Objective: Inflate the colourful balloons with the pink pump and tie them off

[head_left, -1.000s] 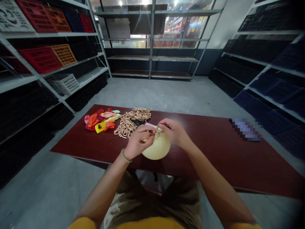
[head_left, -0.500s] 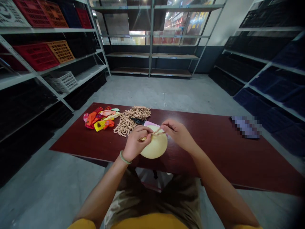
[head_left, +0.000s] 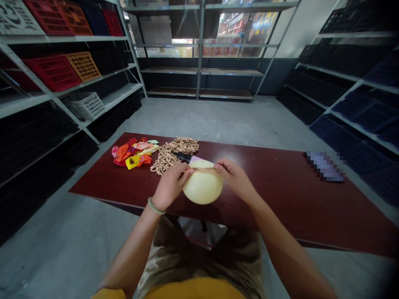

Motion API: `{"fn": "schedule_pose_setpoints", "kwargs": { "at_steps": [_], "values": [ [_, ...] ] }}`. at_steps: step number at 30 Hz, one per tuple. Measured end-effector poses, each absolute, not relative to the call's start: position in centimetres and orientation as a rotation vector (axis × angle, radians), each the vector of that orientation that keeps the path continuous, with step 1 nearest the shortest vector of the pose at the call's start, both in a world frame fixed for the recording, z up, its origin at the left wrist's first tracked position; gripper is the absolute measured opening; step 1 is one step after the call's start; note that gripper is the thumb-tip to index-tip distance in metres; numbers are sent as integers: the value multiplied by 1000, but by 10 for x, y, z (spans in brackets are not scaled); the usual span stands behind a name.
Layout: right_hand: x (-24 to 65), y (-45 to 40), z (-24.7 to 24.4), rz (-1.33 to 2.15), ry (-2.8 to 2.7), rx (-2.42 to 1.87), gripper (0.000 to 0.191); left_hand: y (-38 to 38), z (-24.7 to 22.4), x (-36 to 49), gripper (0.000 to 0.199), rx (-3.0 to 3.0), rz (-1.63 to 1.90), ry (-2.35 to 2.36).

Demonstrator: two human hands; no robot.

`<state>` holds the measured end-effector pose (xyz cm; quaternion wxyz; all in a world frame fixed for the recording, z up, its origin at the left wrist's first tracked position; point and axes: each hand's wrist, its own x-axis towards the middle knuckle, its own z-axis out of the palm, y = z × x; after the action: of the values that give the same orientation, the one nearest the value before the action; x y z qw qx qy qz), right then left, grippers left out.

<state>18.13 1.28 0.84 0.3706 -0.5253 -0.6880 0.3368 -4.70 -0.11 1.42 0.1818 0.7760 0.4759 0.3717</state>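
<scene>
A pale yellow inflated balloon rests at the table's near side, between my two hands. A thin tan cord is stretched across the top of the balloon. My left hand pinches the cord's left end, its fingers against the balloon's side. At the other end, my right hand grips the cord between thumb and forefinger. The balloon's neck cannot be made out. Behind my left hand lies a heap of tan cords, with a dark-handled tool and a pinkish flat item beside it.
Deflated balloons in several colours lie at the left of the dark red table. A blurred-out item sits at the right end. Shelves with plastic crates stand left and right, and a metal rack stands behind.
My hands have moved apart, pulling the cord out straight across the balloon. Before, they were close together above it. The view has shifted slightly.
</scene>
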Motion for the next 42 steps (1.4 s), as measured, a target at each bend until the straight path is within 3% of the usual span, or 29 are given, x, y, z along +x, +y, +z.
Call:
{"fn": "schedule_pose_setpoints", "kwargs": {
  "at_steps": [3, 11, 16, 20, 24, 30, 35, 42],
  "values": [
    [182, 9, 13, 842, -1785, -1362, 24, -1, 23, -54, 26, 2148, 939, 1323],
    [182, 4, 14, 886, -1840, -1313, 23, -1, 18, -62, 16, 1790, 1168, 1288],
    [181, 5, 11, 933, -1817, -1287, 22, -10, 36, -65, 7, 2285, 1198, 1138],
    [181, 7, 7, 995, -1789, -1195, 24, -15, 52, -69, 7, 2743, 1021, 958],
    [182, 6, 5, 1023, -1772, -1203, 25, -19, 57, -70, 6, 2912, 943, 1053],
    [184, -3, 25, 915, -1802, -1339, 23, -26, 69, -67, 8, 2695, 1108, 1274],
    [178, -6, 40, 896, -1835, -1319, 23, -24, 79, -62, 6, 2598, 1182, 1039],
    [173, 0, 24, 911, -1804, -1307, 24, -21, 65, -50, 7, 2503, 1146, 876]
  ]
}}
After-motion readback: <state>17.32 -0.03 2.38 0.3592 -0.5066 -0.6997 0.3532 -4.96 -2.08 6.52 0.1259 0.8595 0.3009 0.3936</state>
